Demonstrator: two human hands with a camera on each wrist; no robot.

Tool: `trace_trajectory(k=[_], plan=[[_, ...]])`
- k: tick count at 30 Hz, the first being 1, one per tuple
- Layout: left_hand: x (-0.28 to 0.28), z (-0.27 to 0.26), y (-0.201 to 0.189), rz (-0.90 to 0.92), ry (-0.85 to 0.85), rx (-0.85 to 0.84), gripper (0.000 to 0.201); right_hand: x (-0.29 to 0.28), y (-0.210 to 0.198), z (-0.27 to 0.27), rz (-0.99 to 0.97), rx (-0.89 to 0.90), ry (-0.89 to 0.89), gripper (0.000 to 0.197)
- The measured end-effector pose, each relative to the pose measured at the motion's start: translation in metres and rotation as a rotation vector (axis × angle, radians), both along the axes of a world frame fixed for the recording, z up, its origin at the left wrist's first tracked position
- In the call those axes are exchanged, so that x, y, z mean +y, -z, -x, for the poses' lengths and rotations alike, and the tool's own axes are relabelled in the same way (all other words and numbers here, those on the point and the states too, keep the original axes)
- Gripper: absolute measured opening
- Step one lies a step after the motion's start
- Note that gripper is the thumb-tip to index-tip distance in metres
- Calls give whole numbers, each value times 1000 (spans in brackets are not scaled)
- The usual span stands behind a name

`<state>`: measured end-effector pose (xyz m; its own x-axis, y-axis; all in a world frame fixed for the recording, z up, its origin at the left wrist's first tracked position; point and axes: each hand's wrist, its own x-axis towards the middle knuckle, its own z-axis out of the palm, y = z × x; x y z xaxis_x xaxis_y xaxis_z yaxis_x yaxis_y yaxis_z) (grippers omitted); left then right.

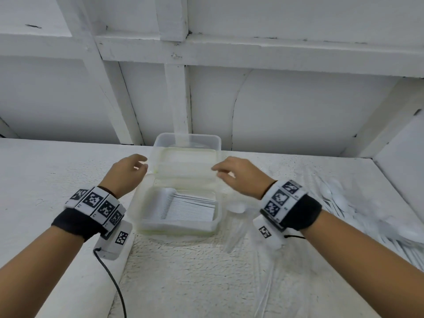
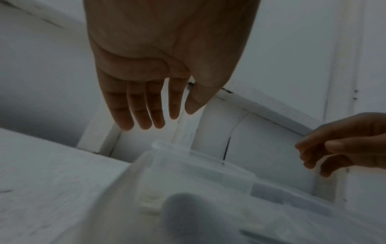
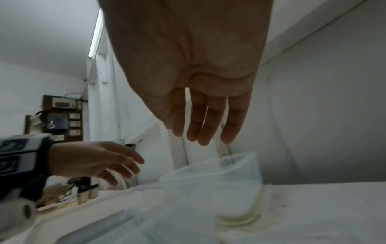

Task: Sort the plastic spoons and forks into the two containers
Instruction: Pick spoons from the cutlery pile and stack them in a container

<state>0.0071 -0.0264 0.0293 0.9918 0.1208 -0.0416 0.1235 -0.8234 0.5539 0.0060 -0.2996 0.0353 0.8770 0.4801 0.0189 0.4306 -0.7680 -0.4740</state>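
Two clear plastic containers stand one behind the other on the white table. The near container (image 1: pixel 141 210) holds a neat row of white plastic forks (image 1: pixel 190 208). The far container (image 1: pixel 160 140) looks empty; its corner shows in the wrist views (image 2: pixel 188 161) (image 3: pixel 240 171). My left hand (image 1: pixel 141 164) (image 2: pixel 146 118) hovers at its left side, fingers straight, holding nothing. At its right side my right hand (image 1: pixel 218 171) (image 3: pixel 200 133) hovers likewise, with nothing in it. A heap of white plastic spoons (image 1: pixel 337 200) lies at the far right.
Crumpled clear plastic wrap (image 1: pixel 241 235) lies just right of the near container. A black cable (image 1: pixel 114 278) trails from my left wrist. A white panelled wall (image 1: pixel 298 111) closes the table's back, and a side wall (image 1: pixel 403 157) its right.
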Motion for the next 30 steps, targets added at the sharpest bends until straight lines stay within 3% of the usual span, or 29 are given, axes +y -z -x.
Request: trace_trajectory(k=[3, 7, 11, 17, 19, 22, 24, 28, 30], plan=[[-27, 11, -13, 20, 83, -152, 27, -48, -4, 8, 41, -8, 138, 29], [-76, 28, -22, 76, 288, -232, 22, -90, 18, 22, 244, 153, 210, 31], [-131, 42, -20, 149, 463, -195, 21, -101, 45, 31, 384, 294, 207, 37], [-188, 53, -5, 216, 482, -84, 22, -99, 54, 37, 475, 169, 211, 22], [-196, 48, 1, 207, 450, 13, 26, -105, 51, 40, 353, 183, 291, 23], [-206, 44, 9, 271, 403, 241, 40, -117, 44, 54, -38, 181, 446, 20], [-215, 44, 13, 375, 356, 304, 44, -120, 38, 67, -231, 198, 463, 14], [-238, 41, 22, 761, 238, 377, 36, -118, 34, 89, -304, 248, 402, 5], [-248, 40, 23, 957, 174, 412, 32, -124, 35, 93, -318, 250, 410, 11]])
